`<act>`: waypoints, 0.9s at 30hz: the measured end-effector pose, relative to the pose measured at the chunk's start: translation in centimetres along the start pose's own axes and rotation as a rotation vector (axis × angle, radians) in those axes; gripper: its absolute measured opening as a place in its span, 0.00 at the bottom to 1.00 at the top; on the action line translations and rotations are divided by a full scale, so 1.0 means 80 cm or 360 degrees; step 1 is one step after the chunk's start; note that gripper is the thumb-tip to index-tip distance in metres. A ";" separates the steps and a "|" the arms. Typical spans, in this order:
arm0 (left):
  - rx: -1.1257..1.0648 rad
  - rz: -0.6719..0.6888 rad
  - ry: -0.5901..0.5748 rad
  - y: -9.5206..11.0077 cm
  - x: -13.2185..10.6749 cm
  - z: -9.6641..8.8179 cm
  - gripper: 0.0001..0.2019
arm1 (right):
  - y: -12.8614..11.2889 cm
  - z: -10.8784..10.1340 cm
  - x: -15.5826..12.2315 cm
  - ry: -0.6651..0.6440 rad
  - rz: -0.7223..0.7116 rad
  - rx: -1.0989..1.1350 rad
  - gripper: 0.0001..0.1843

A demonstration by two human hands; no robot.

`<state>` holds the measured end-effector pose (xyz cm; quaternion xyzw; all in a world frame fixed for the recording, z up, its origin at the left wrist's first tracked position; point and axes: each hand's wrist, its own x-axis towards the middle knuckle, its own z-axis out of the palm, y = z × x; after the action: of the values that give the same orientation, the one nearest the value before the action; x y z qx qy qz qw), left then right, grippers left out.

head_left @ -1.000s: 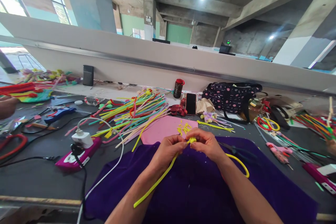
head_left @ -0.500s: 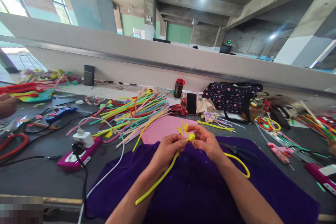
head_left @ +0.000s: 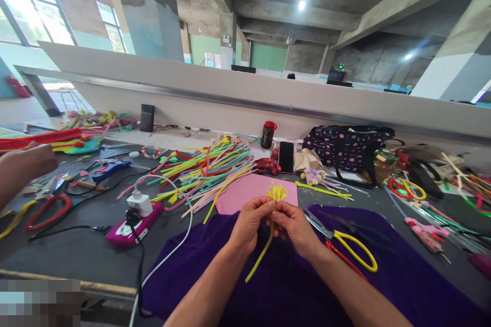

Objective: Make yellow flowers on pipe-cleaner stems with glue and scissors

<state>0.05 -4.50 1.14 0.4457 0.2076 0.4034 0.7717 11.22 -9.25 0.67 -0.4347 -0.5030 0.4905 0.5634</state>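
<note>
My left hand (head_left: 250, 222) and my right hand (head_left: 294, 226) meet over a purple cloth (head_left: 291, 276), fingers pinched together on the top end of a yellow pipe cleaner (head_left: 261, 255). Its free end hangs down and to the left over the cloth. Just beyond my fingers lies a pink sheet (head_left: 245, 195) with small yellow cut bits (head_left: 276, 192) on it. Scissors with yellow and red handles (head_left: 347, 245) lie on the cloth right of my right hand.
A pile of coloured pipe cleaners (head_left: 203, 166) lies behind left. A pink glue gun (head_left: 128, 227) with a white plug and cables sits left. A phone (head_left: 286, 156), a red-capped bottle (head_left: 267, 134) and a dotted bag (head_left: 345, 145) stand behind. Another person's hand (head_left: 23, 163) is at far left.
The view has shifted right and up. My hands have drawn closer together, and the yellow pipe cleaner's hanging end looks shorter. The scissors' handles show in full beside my right hand.
</note>
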 end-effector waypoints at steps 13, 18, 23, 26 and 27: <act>-0.0124 -0.0184 0.0038 0.003 0.004 -0.005 0.10 | 0.006 -0.014 0.001 -0.0300 0.0282 0.0307 0.13; -0.0100 -0.0206 0.0026 0.002 0.006 -0.007 0.11 | 0.007 -0.012 0.000 -0.0280 0.0263 0.0187 0.16; -0.0084 -0.0073 0.0110 0.003 0.006 -0.012 0.09 | -0.002 -0.016 0.001 0.0001 0.0020 -0.0170 0.15; -0.0062 -0.0071 0.0132 0.003 0.006 -0.013 0.09 | -0.010 -0.022 0.003 0.0224 -0.0091 -0.0297 0.13; -0.0049 -0.0085 0.0116 0.002 0.006 -0.013 0.09 | -0.011 -0.024 0.003 0.0271 -0.0107 -0.0310 0.13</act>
<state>-0.48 -3.51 0.77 0.4131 0.2410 0.4016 0.7810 13.23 -9.12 1.39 -0.5103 -0.5128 0.3816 0.5754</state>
